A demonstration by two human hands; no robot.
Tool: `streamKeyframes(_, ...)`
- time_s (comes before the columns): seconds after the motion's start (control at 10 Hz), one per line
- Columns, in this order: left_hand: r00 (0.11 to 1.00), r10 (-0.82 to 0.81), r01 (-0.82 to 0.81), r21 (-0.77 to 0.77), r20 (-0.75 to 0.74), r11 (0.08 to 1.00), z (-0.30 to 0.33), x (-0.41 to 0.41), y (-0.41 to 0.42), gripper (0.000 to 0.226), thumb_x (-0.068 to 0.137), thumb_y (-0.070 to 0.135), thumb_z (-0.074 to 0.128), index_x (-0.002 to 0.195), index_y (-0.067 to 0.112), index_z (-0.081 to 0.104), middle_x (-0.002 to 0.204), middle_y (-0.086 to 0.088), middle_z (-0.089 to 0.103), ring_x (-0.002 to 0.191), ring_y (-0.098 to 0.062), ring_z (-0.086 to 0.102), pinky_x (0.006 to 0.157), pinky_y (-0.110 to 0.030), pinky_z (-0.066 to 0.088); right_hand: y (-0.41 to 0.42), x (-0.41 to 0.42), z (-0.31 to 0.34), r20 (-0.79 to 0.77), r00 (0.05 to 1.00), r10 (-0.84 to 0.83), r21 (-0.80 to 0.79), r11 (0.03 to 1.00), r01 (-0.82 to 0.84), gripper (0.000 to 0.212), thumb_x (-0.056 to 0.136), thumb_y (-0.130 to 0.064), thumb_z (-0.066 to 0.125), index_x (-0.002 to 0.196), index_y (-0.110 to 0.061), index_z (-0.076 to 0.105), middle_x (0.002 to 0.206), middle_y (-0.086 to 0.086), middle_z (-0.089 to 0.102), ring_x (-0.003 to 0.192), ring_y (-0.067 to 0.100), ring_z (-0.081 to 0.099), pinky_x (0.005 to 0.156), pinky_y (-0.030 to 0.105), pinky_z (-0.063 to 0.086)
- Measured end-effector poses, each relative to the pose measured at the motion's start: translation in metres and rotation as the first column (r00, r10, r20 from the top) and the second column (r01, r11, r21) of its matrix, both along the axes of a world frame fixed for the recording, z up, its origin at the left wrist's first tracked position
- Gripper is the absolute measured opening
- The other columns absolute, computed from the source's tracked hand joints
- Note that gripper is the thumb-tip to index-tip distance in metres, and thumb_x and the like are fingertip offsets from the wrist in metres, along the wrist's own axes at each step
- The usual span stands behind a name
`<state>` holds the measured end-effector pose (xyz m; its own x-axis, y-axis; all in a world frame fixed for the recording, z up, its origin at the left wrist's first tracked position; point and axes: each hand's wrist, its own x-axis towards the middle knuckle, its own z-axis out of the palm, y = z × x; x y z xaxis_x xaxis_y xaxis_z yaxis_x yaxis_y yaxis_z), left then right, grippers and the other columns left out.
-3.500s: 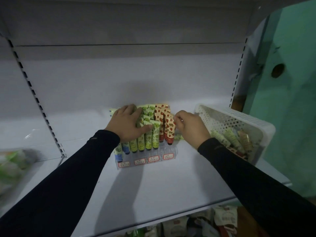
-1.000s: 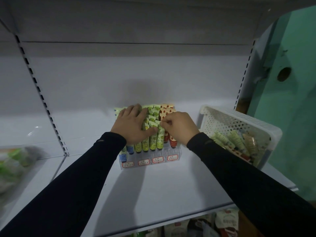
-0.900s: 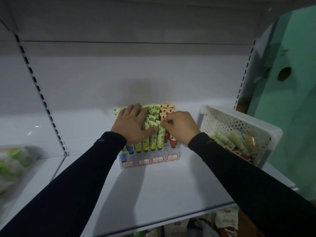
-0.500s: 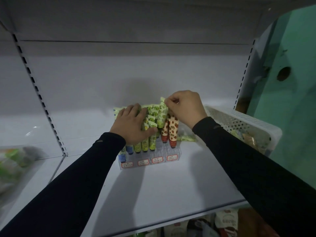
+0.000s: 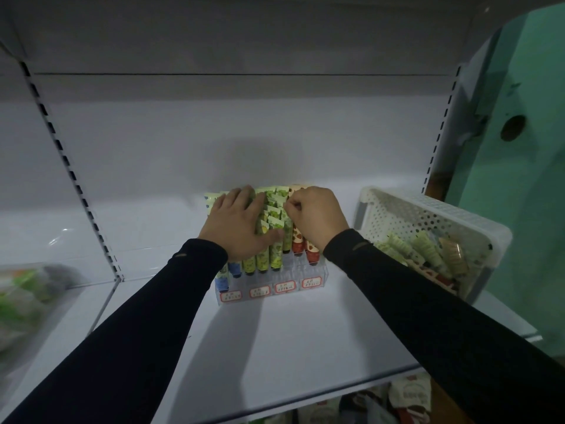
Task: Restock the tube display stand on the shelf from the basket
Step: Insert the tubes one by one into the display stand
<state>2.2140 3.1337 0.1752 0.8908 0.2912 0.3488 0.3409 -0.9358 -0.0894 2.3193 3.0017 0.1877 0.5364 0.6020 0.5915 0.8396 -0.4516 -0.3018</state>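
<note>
A clear tube display stand (image 5: pixel 272 290) with red price labels sits mid-shelf, filled with rows of green, blue and orange-spotted tubes. My left hand (image 5: pixel 235 223) lies flat over the left rows, its thumb against a green tube. My right hand (image 5: pixel 316 214) has curled fingers that pinch the top of a green tube (image 5: pixel 286 232) standing in the stand beside the orange-spotted tubes (image 5: pixel 298 240). The white perforated basket (image 5: pixel 406 209) stands tilted to the right, with several more tubes (image 5: pixel 425 250) inside.
White shelf (image 5: pixel 290 347) with its front edge near me and a back panel behind the stand. Slotted uprights (image 5: pixel 70 175) stand left and right. Blurred green packets (image 5: pixel 21 298) lie on the left bay. A teal wall (image 5: pixel 526 179) is right.
My right hand lifted a green tube up out of the stand, then came back down and now holds it lower among the rows. My left hand stayed on the left rows.
</note>
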Motion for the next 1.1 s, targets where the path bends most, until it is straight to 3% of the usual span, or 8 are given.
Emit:
streamKeyframes(0.2, 1.0, 0.005, -0.005, 0.001, -0.002, 1.0, -0.002, 0.001, 0.002, 0.107, 0.068, 0.083, 0.007, 0.154, 0.021, 0.018, 0.162, -0.009, 0.014, 0.148, -0.028, 0.01, 0.119, -0.043, 0.008, 0.0, -0.003, -0.009, -0.01, 1.0, -0.01, -0.011, 1.0, 0.009, 0.026, 0.095, -0.019, 0.052, 0.081, -0.005, 0.068, 0.09, 0.011, 0.057, 0.083, 0.023, 0.054, 0.086, 0.03, 0.04)
streamKeyframes(0.4, 1.0, 0.006, -0.006, 0.002, -0.001, 1.0, -0.002, 0.002, 0.002, 0.101, 0.074, 0.082, 0.013, 0.154, 0.022, 0.018, 0.162, -0.008, 0.013, 0.149, -0.027, 0.009, 0.119, -0.043, 0.007, 0.0, -0.004, -0.002, -0.023, 0.999, -0.028, -0.09, 0.996, 0.026, 0.031, 0.096, -0.019, 0.05, 0.07, -0.007, 0.062, 0.07, 0.004, 0.054, 0.07, 0.019, 0.048, 0.074, 0.03, 0.04)
streamKeyframes(0.6, 1.0, 0.009, -0.009, -0.002, -0.007, 1.0, -0.001, 0.001, 0.001, 0.108, 0.067, 0.084, 0.006, 0.155, 0.022, 0.017, 0.163, -0.009, 0.012, 0.149, -0.027, 0.008, 0.119, -0.042, 0.007, 0.005, 0.003, 0.005, -0.061, 0.997, -0.05, -0.113, 0.993, 0.043, 0.026, 0.093, -0.014, 0.05, 0.082, -0.003, 0.072, 0.086, 0.008, 0.069, 0.081, 0.022, 0.062, 0.067, 0.024, 0.039)
streamKeyframes(0.8, 1.0, 0.008, -0.008, -0.007, -0.006, 1.0, -0.001, 0.001, 0.0, 0.097, 0.077, 0.079, 0.019, 0.155, 0.022, 0.016, 0.163, -0.009, 0.01, 0.149, -0.026, 0.006, 0.119, -0.042, 0.005, 0.008, 0.001, 0.006, 0.003, 0.998, -0.069, -0.182, 0.981, 0.069, 0.024, 0.094, -0.012, 0.048, 0.078, -0.005, 0.064, 0.091, 0.011, 0.067, 0.088, 0.025, 0.062, 0.071, 0.026, 0.038)
streamKeyframes(1.0, 1.0, 0.01, -0.01, -0.019, -0.008, 1.0, 0.0, 0.0, 0.0, 0.098, 0.076, 0.081, 0.018, 0.155, 0.022, 0.016, 0.163, -0.009, 0.01, 0.149, -0.027, 0.007, 0.119, -0.042, 0.006, 0.01, 0.002, 0.007, -0.069, 0.994, -0.089, -0.192, 0.979, 0.074, 0.031, 0.095, -0.014, 0.049, 0.064, -0.01, 0.048, 0.071, 0.004, 0.051, 0.075, 0.022, 0.052, 0.066, 0.025, 0.033)
streamKeyframes(1.1, 1.0, 0.007, -0.007, -0.03, -0.007, 1.0, 0.001, 0.0, -0.001, 0.099, 0.075, 0.081, 0.017, 0.155, 0.022, 0.016, 0.163, -0.009, 0.011, 0.149, -0.028, 0.007, 0.119, -0.043, 0.006, 0.004, 0.0, 0.006, -0.074, 0.996, -0.057, -0.161, 0.986, 0.044, 0.032, 0.095, -0.018, 0.052, 0.065, -0.006, 0.055, 0.07, 0.004, 0.054, 0.07, 0.02, 0.051, 0.065, 0.027, 0.036)
